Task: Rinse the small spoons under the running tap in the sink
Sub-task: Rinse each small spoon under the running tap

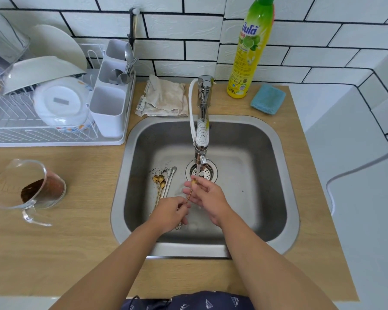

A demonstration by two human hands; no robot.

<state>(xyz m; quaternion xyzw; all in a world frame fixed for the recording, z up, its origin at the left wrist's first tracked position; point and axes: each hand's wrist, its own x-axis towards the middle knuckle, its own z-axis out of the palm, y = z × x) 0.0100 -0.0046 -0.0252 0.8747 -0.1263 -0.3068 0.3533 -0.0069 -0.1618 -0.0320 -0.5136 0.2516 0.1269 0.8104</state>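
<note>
Both our hands work over the square steel sink [276, 139] set in pale wood counter [54, 253] (white tiles behind): left hand [169, 212] pinching a thin gold spoon [190, 193], right hand [205, 194] fingers curled round its bowl under the chrome tap [202, 139].

gold spoons in sink [159, 180]: 3 | gold spoon held [189, 193]: 1 | hands: 2 | soap bottle [249, 48]: 1

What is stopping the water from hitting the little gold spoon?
Nothing visible. The left hand pinches the handle of the gold spoon, and the right hand holds its bowl right under the tap.
</note>
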